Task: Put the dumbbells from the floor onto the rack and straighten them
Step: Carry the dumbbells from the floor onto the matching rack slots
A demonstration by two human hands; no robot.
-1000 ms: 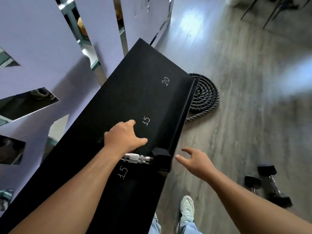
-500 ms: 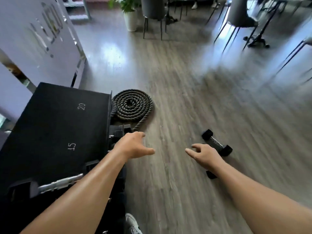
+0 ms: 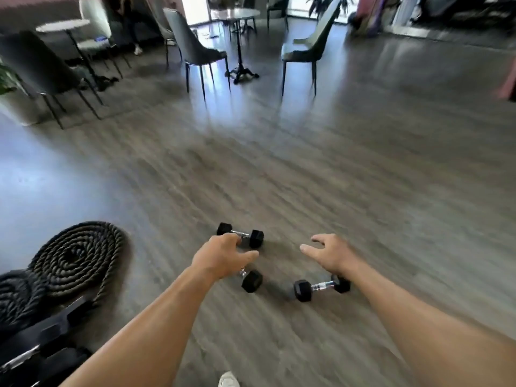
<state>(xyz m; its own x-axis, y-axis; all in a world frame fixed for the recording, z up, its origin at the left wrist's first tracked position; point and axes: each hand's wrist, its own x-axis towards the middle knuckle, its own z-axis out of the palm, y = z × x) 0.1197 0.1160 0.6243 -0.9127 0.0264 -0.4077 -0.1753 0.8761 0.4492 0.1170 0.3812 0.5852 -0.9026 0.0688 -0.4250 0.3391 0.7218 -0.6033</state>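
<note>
Grey wood-look plank floor point(image 3: 363, 177) fills most of the frame, with three small black hex-head dumbbells with chrome handles lying on it in the lower middle. The far dumbbell point(image 3: 245, 236) sits just above the left hand point(image 3: 220, 258), the middle dumbbell point(image 3: 251, 280) pokes out from under that hand so only one head and a bit of handle show, and the right dumbbell point(image 3: 321, 287) lies partly tucked behind the right wrist.

Both hands hang above the floor holding nothing: the left hand has loosely bent fingers and the thumb sticking out, the right hand point(image 3: 332, 255) is spread with the fingers relaxed.

Handling-wise, these look like the light end of the set, rigid, with rubbery heads that shouldn't roll thanks to the flat sides. I'd grab each by the knurled chrome handle in the middle, one per hand is probably fine. Smooth chrome could be a bit slick, so wrap the fingers fully.

Stuff around: a thick black coiled battle rope point(image 3: 75, 255) at lower left, and the dark edge of the black metal rack point(image 3: 42, 342) in the bottom-left corner, so the rope sits near the carry path and could trip you. Grey chairs point(image 3: 195, 51) and a round table point(image 3: 237, 15) stand well apart at the top. A white shoe toe point(image 3: 229, 379) peeks in at the bottom edge.
</note>
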